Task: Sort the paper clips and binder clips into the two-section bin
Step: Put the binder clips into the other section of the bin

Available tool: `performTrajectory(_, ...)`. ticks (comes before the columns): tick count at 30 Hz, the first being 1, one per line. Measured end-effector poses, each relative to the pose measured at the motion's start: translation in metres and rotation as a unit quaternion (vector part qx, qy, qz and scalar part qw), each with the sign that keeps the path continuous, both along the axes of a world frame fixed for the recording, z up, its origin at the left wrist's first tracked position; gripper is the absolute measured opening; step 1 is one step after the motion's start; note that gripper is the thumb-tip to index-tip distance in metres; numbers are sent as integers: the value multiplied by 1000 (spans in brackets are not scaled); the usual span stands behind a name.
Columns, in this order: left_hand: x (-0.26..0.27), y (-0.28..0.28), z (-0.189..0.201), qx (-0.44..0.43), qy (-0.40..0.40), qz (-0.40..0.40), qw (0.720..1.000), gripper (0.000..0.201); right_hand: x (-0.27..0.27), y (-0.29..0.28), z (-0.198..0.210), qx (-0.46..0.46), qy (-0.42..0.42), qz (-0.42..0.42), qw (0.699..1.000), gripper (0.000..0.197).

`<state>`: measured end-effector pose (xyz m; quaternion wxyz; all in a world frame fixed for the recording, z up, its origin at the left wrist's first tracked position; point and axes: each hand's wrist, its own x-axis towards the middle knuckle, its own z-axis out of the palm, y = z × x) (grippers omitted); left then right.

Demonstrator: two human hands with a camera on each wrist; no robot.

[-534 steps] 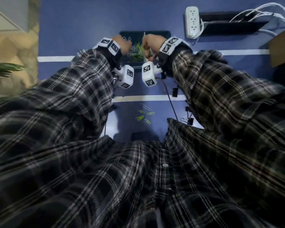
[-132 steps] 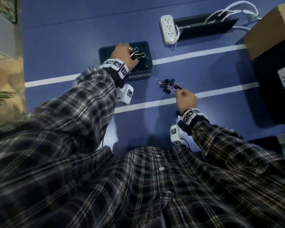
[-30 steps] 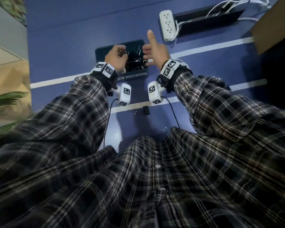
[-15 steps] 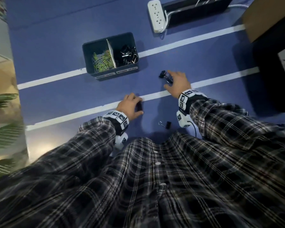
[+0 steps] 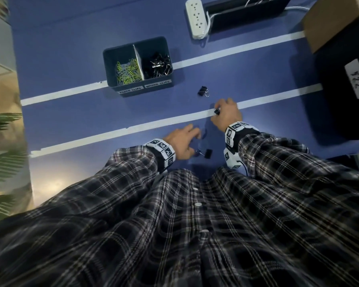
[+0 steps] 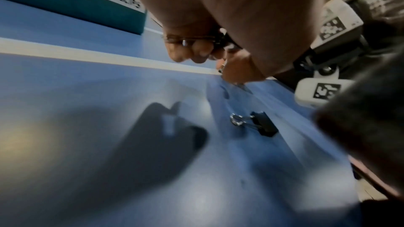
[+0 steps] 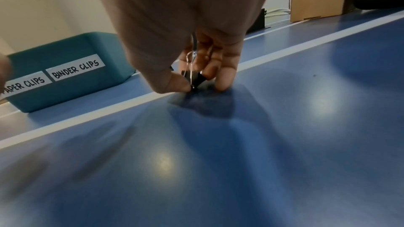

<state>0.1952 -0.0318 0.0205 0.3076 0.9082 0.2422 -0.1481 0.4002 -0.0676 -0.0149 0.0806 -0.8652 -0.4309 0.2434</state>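
Binder clips in black fill the right section of the two-section bin, while paper clips, green and silver, fill its left one; a divider stands between them, and labels on the near wall name each side. The bin sits on a blue floor, its near wall touching a white tape line.

Nearer the person than the bin, a second tape line crosses the floor. On that line the right hand pinches a small black binder clip between thumb and fingers, the clip touching the floor. Between this hand and the bin lies another binder clip, alone on open floor. A third clip lies nearest the person, just beside the left hand, whose curled fingers close on a wire-handled clip above the floor.

Beyond the bin lies a white power strip; a cardboard box stands well to the bin's right.
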Motion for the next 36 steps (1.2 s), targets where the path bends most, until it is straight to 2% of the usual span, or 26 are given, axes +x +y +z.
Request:
performTrajectory(5,29,-15,-9,36,43,-171,984,72,-1,-10,-2,32,12,-17,999,22)
performTrajectory(8,39,-20,-12,51,62,-191,978,66,-1,-15,-1,58,24,-24,998,23)
performTrajectory(12,32,-19,-14,40,59,-94,993,55,2,-13,5,56,51,-73,994,18)
performTrajectory(16,2,-1,-13,11,11,84,996,45,7,7,11,48,79,-152,984,26)
performTrajectory(19,-18,29,-1,-3,-34,213,977,42,7,32,20,49,68,-110,990,44)
performTrajectory(21,-24,55,14,3,-71,258,964,40,7,53,22,35,51,-51,997,61)
performTrajectory(23,-23,86,28,17,-98,284,953,41,7,70,22,-13,32,-8,999,69)
performTrajectory(26,-15,134,48,47,-121,304,944,42,5,80,17,-61,10,15,998,58)
performTrajectory(29,4,171,61,66,-122,333,933,36,-2,69,14,-60,32,-8,998,51)
performTrajectory(33,28,201,65,83,-104,325,936,42,-11,57,7,-27,106,-50,993,53)
performTrajectory(36,33,208,55,67,-93,321,940,49,-10,50,11,-11,134,-96,986,32)
